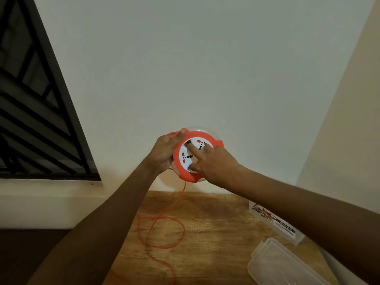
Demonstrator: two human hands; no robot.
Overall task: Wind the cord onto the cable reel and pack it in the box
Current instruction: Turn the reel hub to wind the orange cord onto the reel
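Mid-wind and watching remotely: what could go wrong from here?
1. The loose cord lies in crossed loops on the table; it may knot as it feeds in.
2. The reel is held in the air by the left hand alone while right-hand fingers turn the centre; it could slip.

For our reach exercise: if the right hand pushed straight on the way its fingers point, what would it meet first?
The right hand already has fingers on the reel, on its white face. Going on, it would press into the reel, with the left hand likely behind.
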